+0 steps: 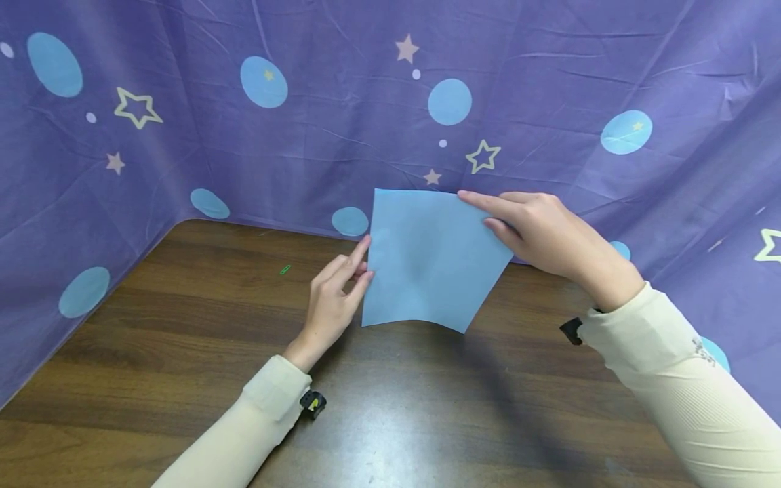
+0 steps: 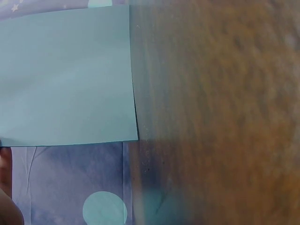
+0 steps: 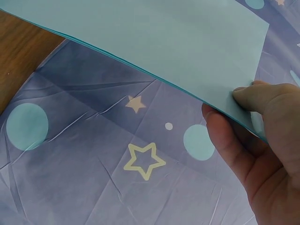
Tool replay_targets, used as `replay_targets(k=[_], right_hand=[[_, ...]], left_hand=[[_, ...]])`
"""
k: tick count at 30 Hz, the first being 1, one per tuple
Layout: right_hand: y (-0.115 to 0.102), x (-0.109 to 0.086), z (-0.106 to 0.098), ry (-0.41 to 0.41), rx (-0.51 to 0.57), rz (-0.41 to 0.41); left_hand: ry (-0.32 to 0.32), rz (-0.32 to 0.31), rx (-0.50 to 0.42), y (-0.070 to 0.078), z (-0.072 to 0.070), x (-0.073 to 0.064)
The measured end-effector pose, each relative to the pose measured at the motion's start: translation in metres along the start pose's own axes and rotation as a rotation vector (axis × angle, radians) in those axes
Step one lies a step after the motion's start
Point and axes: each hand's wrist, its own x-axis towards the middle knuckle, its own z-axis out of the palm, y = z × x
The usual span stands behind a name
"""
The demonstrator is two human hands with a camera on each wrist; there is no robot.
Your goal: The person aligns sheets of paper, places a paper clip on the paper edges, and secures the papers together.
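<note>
A light blue sheet of paper is held up above the wooden table, its lower edge curving slightly. My right hand pinches the sheet at its upper right corner, thumb on the near face and fingers behind, as the right wrist view shows the thumb on the paper. On the other side, my left hand holds the sheet's left edge between thumb and fingers. The left wrist view has the paper with part of the left hand at its edge.
A small green paper clip lies on the wooden table left of the left hand. Behind and to the sides hangs a purple cloth with stars and blue spots, reaching down to the table's far edge.
</note>
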Motion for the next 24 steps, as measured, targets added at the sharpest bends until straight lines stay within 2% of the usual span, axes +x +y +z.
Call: replay_targets(k=[10, 24], right_hand=[[0.0014, -0.0027, -0.0004, 0.006, 0.015, 0.009], [0.0037, -0.0084, -0.0008, 0.032, 0.026, 0.002]], left_hand=[[0.019, 0.003, -0.015, -0.0003, 0.0002, 0.0002], [-0.010, -0.002, -0.023, -0.0008, -0.0012, 0.0007]])
